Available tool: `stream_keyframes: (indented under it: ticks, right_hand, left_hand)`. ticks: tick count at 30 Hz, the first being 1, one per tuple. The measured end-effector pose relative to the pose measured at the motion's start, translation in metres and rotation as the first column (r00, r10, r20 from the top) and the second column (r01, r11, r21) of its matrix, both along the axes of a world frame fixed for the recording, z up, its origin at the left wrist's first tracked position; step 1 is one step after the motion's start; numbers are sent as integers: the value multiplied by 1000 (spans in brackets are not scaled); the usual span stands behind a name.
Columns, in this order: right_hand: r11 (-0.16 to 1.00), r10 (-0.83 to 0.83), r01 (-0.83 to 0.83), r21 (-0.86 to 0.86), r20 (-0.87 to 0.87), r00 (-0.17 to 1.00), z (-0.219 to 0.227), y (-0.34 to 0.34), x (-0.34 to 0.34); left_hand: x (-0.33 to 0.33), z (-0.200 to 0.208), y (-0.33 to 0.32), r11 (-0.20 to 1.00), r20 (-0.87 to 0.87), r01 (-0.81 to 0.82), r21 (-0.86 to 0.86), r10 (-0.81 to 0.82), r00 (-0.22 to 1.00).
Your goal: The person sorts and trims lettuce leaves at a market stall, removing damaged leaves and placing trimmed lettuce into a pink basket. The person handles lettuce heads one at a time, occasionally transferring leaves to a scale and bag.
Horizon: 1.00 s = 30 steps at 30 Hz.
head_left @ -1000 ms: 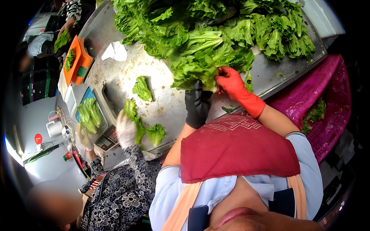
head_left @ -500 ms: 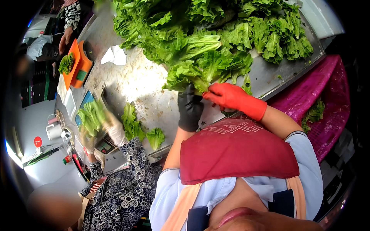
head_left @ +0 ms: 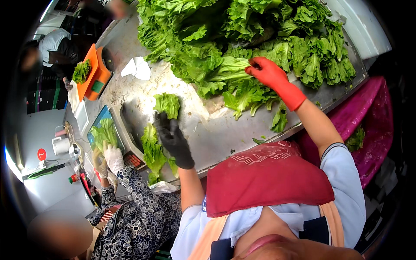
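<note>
from where i sit, the right grip [head_left: 271, 76], gloved red, curls its fingertips at the stem end of a lettuce bunch [head_left: 236, 68] on the edge of the pile; i can't tell whether they have closed on it. the left grip [head_left: 174, 138], gloved black, is loosely spread, its fingertips just beside a small lettuce piece [head_left: 167, 105] on the metal surface [head_left: 203, 138]. half a second ago both grips met at one bunch; now they are well apart, so i judge that bunch set down. farther out, the blue tray [head_left: 105, 112] holds lettuce under a co-worker's gloved hands [head_left: 113, 158], the orange tray [head_left: 83, 89] carries some greens, and leaves lie in the magenta-lined crate [head_left: 377, 117].
</note>
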State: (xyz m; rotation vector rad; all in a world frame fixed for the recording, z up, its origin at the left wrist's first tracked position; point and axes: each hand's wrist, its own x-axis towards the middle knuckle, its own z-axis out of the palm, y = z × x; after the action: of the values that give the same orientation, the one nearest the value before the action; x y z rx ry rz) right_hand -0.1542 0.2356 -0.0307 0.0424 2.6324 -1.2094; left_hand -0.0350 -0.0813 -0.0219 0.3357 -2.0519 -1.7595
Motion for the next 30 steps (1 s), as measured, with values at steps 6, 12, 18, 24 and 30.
stream_keyframes:
  ticks: [6, 12, 18, 24, 30]
  right_hand:
    - [780, -215, 302, -548, 218, 952, 16, -16, 53]
    - [717, -171, 307, -625, 270, 948, 13, -18, 92]
    - [364, 137, 496, -788, 572, 809, 20, 2, 95]
    - [244, 63, 453, -857, 481, 875, 12, -26, 108]
    - [235, 243, 406, -883, 458, 855, 4, -22, 108]
  left_hand:
    - [-7, 14, 95, 328, 94, 213, 920, -715, 693]
    - [-9, -36, 116, 812, -112, 511, -282, -557, 823]
    - [-2, -74, 108, 810, -25, 525, 262, -538, 842]
    - [2, -44, 94, 663, -4, 570, -486, -654, 757]
    - [4, -30, 95, -4, -97, 116, 993, -579, 810]
